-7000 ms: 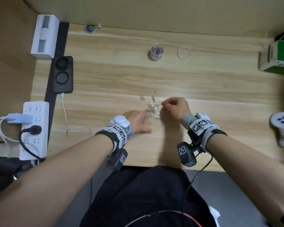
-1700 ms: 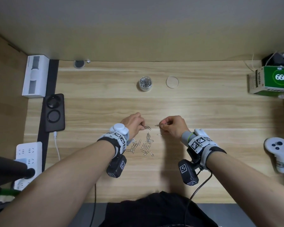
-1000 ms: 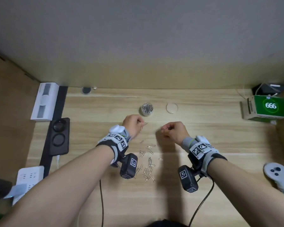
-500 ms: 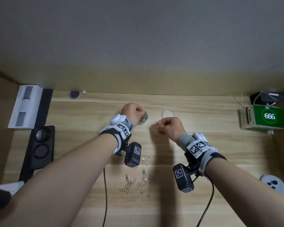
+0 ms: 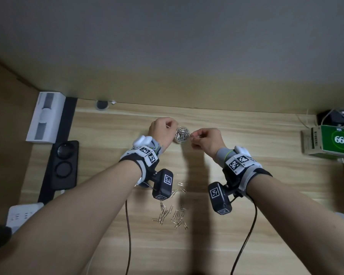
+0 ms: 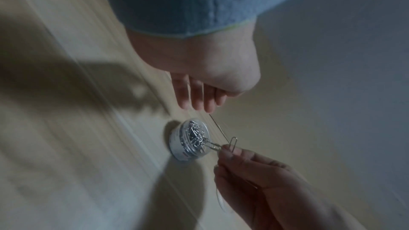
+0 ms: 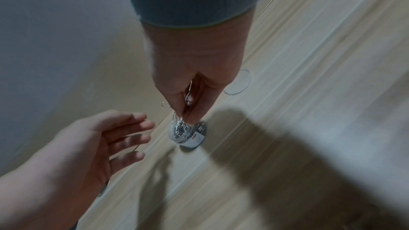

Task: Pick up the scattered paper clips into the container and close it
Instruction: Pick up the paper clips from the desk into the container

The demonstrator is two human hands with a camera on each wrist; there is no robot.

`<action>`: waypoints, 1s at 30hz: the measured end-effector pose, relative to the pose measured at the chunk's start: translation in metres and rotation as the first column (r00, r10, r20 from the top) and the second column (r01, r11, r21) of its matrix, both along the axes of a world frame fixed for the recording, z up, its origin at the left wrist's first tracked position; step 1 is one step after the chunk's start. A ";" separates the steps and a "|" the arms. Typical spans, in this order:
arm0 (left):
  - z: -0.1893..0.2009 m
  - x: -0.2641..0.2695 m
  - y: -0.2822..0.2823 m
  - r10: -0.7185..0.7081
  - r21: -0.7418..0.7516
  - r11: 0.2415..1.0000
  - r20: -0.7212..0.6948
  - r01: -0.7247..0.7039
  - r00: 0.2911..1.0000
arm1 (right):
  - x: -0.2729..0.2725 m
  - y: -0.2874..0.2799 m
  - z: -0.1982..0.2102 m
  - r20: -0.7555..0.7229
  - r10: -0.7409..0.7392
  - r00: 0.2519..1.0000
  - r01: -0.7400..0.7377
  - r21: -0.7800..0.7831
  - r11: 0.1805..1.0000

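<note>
Paper clips fill a small clear round container [image 5: 181,134] standing open near the back edge of a pale wooden counter [image 5: 246,225]. The right hand [image 5: 207,140] hovers just right of the rim, thumb and fingertips pinching a small bunch of paper clips [image 6: 223,146] whose ends reach over the container's mouth; one bent clip sticks up from the pinch. The left hand [image 5: 163,129] hangs just left of the container, its fingers [image 7: 132,128] straight, loosely spread and holding nothing, apart from both the container and the other hand. The container's clear round lid [image 7: 238,83] lies flat on the counter just beyond the right hand, hidden by that hand in the head view. Nearer the person, between the two forearms, a loose scatter of paper clips [image 5: 172,215] lies on the wood, well apart from the container. Both wrists wear grey straps with black-and-white marker tags and small black cameras [image 5: 163,184], cables trailing toward the body. At the counter's left edge sit a white rectangular box [image 5: 46,117], a black tray with two round recesses [image 5: 63,161] and a white power strip [image 5: 22,214]. A green carton marked 666 [image 5: 334,140] stands at the far right.
</note>
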State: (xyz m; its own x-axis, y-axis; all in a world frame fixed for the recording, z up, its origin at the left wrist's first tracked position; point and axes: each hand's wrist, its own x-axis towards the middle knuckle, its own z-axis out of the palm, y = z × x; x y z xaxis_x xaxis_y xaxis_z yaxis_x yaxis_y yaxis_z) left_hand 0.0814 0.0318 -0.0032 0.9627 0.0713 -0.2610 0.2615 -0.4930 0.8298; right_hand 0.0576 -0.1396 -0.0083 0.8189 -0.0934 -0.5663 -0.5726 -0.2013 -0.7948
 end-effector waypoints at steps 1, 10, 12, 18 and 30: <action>0.002 -0.003 0.006 0.022 -0.018 1.000 -0.002 -0.022 1.000 | 0.004 0.005 0.000 0.009 0.006 1.000 -0.006 -0.016 1.000; -0.004 -0.032 0.044 0.035 -0.046 0.998 -0.080 -0.038 0.996 | 0.024 0.029 -0.014 0.029 0.123 0.992 -0.108 -0.310 0.944; -0.006 -0.038 0.045 0.025 -0.062 0.998 -0.095 -0.031 0.995 | 0.023 0.034 -0.011 0.035 0.146 0.989 -0.126 -0.332 0.935; -0.011 -0.053 0.042 0.004 -0.057 0.998 -0.107 -0.011 0.994 | 0.019 0.035 -0.004 0.079 0.124 0.989 -0.093 -0.321 0.943; -0.055 -0.118 0.025 -0.429 0.375 0.799 -0.192 0.470 0.883 | -0.074 -0.021 -0.022 -0.057 0.060 0.997 -0.076 -0.345 0.936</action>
